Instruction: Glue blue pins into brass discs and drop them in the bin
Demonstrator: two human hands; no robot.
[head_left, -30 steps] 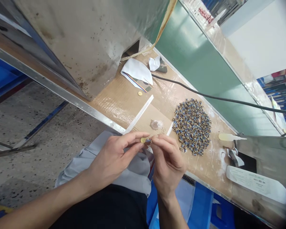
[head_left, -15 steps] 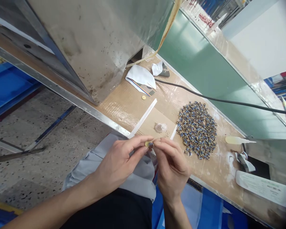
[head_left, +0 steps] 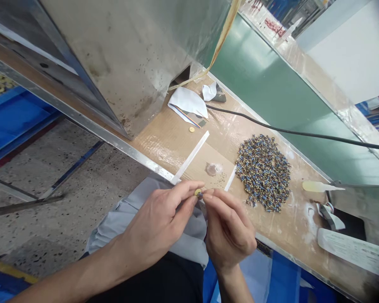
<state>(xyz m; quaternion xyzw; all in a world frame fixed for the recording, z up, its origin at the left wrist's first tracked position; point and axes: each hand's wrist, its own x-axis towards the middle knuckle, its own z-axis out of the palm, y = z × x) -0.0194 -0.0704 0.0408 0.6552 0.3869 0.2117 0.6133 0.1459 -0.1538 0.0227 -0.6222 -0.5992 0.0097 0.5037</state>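
Observation:
Over the table's front edge, my left hand [head_left: 164,216] pinches a small round yellow piece [head_left: 198,192] between thumb and forefinger. My right hand [head_left: 229,229] meets it there, its thumb and fingertips closed on a tiny dark blue part [head_left: 200,196] against the yellow piece. The fingertips hide most of that part. Beyond the hands lies a small clear plastic dish [head_left: 212,169] with tiny specks scattered beside it. To the right spreads a large pile of small blue and brass-coloured parts [head_left: 263,172].
Another yellow disc [head_left: 191,129] rests near a white cloth-like wrap [head_left: 188,103]. A black cable [head_left: 265,125] crosses the back. At right are a bottle of yellowish liquid [head_left: 316,186] and a long white printed case [head_left: 350,248]. A metal box [head_left: 129,54] stands at left.
The yellow piece has turned slightly, showing more of its round face, and the fingertips have shifted a little around it. The whole view has moved slightly.

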